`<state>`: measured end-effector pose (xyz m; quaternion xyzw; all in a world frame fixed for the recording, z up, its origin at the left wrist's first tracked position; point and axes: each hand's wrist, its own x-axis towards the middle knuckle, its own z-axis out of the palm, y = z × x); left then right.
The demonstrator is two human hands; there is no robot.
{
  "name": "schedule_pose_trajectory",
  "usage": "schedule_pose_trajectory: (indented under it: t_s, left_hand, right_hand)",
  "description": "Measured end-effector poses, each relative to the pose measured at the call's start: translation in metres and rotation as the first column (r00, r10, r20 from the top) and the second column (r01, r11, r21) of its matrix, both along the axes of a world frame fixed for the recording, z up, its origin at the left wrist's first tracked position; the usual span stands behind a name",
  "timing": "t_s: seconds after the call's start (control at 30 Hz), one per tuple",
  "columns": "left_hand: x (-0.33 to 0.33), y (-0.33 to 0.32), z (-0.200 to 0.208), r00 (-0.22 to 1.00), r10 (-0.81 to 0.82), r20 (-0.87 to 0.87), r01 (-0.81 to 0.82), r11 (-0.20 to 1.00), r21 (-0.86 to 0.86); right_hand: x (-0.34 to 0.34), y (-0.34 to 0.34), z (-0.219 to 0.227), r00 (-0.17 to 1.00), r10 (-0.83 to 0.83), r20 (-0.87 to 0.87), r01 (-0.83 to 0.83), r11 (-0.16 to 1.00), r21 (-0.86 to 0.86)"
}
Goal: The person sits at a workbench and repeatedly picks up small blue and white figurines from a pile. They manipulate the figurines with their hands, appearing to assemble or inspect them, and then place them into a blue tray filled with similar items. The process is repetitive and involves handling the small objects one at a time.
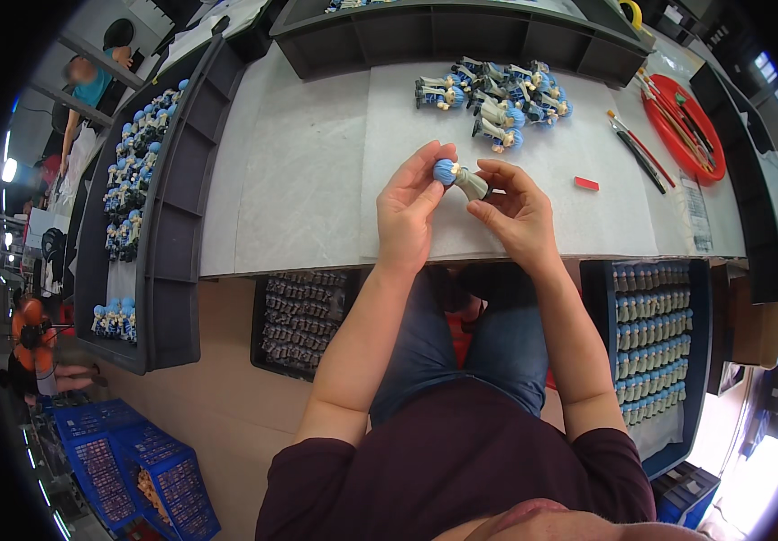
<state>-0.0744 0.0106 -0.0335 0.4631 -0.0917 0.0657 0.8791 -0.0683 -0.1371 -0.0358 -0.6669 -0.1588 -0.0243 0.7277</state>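
In front of me, over the near part of the table, I hold a small figurine (467, 181) with blue hair and a pale grey-green body. Its head is between the thumb and fingers of my left hand (409, 203). My right hand (522, 215) curls its thumb and fingers around the dark lower end. Just beyond my hands lies a loose pile of similar figurines (497, 95), some in blue and dark clothes, some in pale grey-green. A small red block (586, 184) rests on the white table sheet to the right of my right hand.
Brushes (641, 158) and a red oval tray (721, 153) of brushes lie at right. A dark divided bin (461, 38) stands at the back. Trays of figurines flank me: one left (172, 194), one low right (700, 343), one under the table (261, 361). Other people are at far left.
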Motion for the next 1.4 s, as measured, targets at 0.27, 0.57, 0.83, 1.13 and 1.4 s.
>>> schedule_pose_trajectory:
  t_s: [0.27, 0.57, 0.83, 1.13, 1.4]
  left_hand:
    - [0.0, 0.0, 0.0, 1.0, -0.004, -0.002, 0.004, 1.0, -0.012]
    - [-0.001, 0.0, 0.002, 1.0, -0.005, -0.016, 0.005, 1.0, -0.007]
    - [0.0, -0.001, 0.0, 1.0, 0.008, -0.026, -0.008, 1.0, 0.018]
    - [-0.001, -0.009, 0.003, 0.994, 0.071, -0.082, -0.055, 0.981, 0.184]
    - [-0.003, -0.008, 0.003, 0.997, 0.062, -0.046, -0.051, 0.976, 0.212]
  right_hand:
    - [0.0, 0.0, 0.001, 1.0, -0.005, 0.001, 0.005, 1.0, -0.006]
    - [-0.001, 0.0, 0.0, 1.0, -0.014, 0.025, 0.014, 1.0, -0.018]
    - [0.0, 0.0, 0.0, 0.999, -0.017, 0.03, 0.018, 0.999, -0.026]
    - [-0.001, 0.0, 0.0, 0.999, -0.033, 0.037, 0.033, 0.999, -0.002]
    - [-0.005, 0.002, 0.007, 0.994, -0.094, 0.049, 0.097, 0.992, -0.081]
